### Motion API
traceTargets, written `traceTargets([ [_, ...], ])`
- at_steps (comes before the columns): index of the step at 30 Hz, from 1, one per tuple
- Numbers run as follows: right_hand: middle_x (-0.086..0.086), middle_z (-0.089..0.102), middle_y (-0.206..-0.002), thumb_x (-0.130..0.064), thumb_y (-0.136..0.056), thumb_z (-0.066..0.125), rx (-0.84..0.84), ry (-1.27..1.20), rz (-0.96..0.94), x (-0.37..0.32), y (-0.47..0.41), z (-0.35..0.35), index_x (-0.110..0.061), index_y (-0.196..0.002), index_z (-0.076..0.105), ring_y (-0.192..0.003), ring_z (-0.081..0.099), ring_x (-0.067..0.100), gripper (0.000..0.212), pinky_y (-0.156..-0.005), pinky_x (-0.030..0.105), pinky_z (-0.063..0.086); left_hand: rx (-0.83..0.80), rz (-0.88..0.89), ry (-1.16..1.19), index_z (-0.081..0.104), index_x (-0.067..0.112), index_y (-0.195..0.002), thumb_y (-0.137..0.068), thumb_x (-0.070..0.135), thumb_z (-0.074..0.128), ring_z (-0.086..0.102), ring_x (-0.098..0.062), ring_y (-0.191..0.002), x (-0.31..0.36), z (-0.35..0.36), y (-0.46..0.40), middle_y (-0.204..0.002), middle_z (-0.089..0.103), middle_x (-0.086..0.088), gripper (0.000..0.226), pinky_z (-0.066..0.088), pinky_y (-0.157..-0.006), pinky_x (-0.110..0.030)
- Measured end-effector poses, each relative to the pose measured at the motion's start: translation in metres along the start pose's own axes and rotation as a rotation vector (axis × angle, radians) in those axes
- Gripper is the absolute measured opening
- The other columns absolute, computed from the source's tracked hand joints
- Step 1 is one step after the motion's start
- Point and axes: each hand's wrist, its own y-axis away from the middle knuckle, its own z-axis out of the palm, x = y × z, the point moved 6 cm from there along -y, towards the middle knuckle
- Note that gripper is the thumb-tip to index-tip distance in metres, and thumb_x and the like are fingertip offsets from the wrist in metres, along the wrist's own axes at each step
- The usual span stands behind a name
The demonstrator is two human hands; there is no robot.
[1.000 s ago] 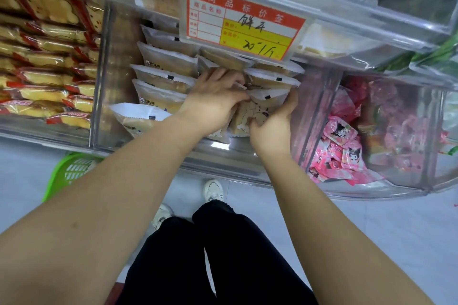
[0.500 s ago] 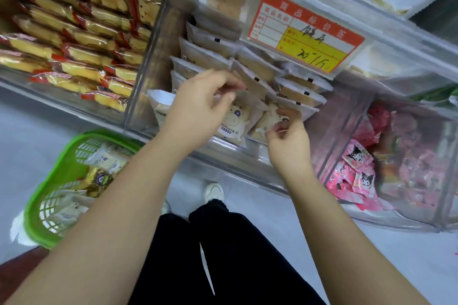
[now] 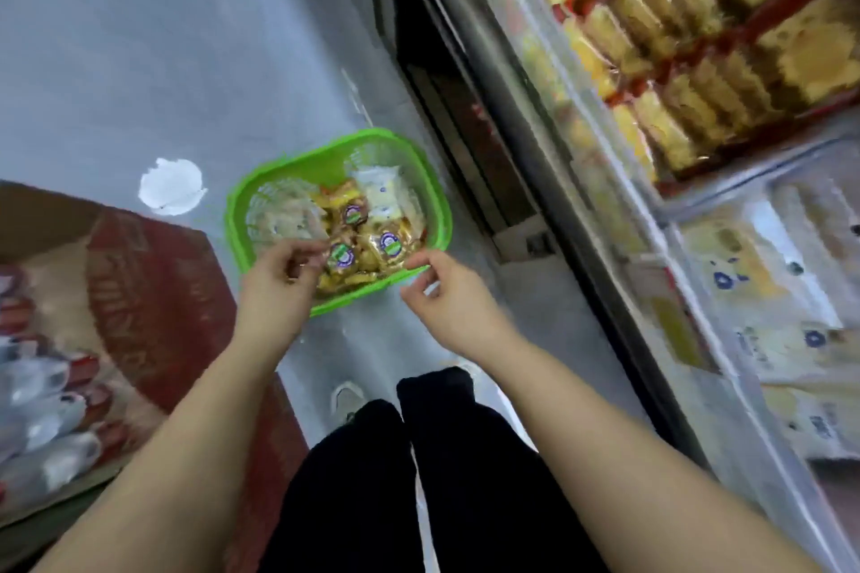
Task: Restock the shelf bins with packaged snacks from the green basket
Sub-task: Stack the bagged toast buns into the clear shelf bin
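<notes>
One green basket, grey floor

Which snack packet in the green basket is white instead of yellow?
The white packet at the far side of the green plastic basket; the others are yellow with round stickers.

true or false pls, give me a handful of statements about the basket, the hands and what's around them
1. The green basket sits on the floor beside the base of the shelf. True.
2. The green basket is empty. False: it holds several snack packets, some yellow with round labels and some pale.
3. Both hands are over the near end of the basket. True: the left hand and right hand are both there, neither clearly gripping a packet.
4. The right hand is carrying a packet up to the shelf bins. False: its fingers are loosely curled and hold nothing.
5. A cardboard box lies left of the basket. True.
6. The shelf bins on the right stand bare. False: they hold rows of yellow packaged snacks.
</notes>
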Motion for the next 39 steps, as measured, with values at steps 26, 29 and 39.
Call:
traceTargets([
  [26, 0.007, 0.066, -0.085, -0.022, -0.080, 0.070, -0.061, 0.193, -0.224, 0.113, -0.406, 0.249, -0.015, -0.082, 0.063, -0.085, 0.059, 0.022, 0.010, -0.066, 0.030, 0.038, -0.028, 0.098, -0.560, 0.061, 0.013, -0.099, -0.079, 0.006, 0.056, 0.056, -0.033, -0.097, -0.302, 0.075, -0.204, -0.105, 0.060, -0.007, 0.022, 0.046, -0.074, -0.042],
  [29, 0.012, 0.058, -0.079, -0.014, -0.083, 0.067, -0.079, 0.123, -0.170, 0.118, -0.411, 0.205, -0.016, -0.071, 0.051, -0.076, 0.053, 0.022, 0.020, -0.073, 0.043, 0.044, -0.004, 0.148, -0.414, 0.066, 0.010, -0.098, -0.080, 0.003, 0.056, 0.059, -0.030, -0.098, -0.288, 0.053, -0.202, -0.100, 0.064, -0.009, 0.022, 0.044, -0.078, -0.036],
  [39, 0.004, 0.057, -0.074, -0.017, -0.082, 0.067, -0.332, 0.834, -0.252, 0.144, -0.391, 0.143, -0.013, -0.074, 0.059, -0.075, 0.053, 0.022, 0.012, -0.066, 0.031, 0.039, 0.026, 0.138, -0.251, 0.064, 0.006, -0.097, -0.089, 0.008, 0.052, 0.055, -0.025, -0.105, -0.267, 0.059, -0.285, -0.104, 0.064, -0.012, 0.015, 0.036, -0.080, -0.028],
])
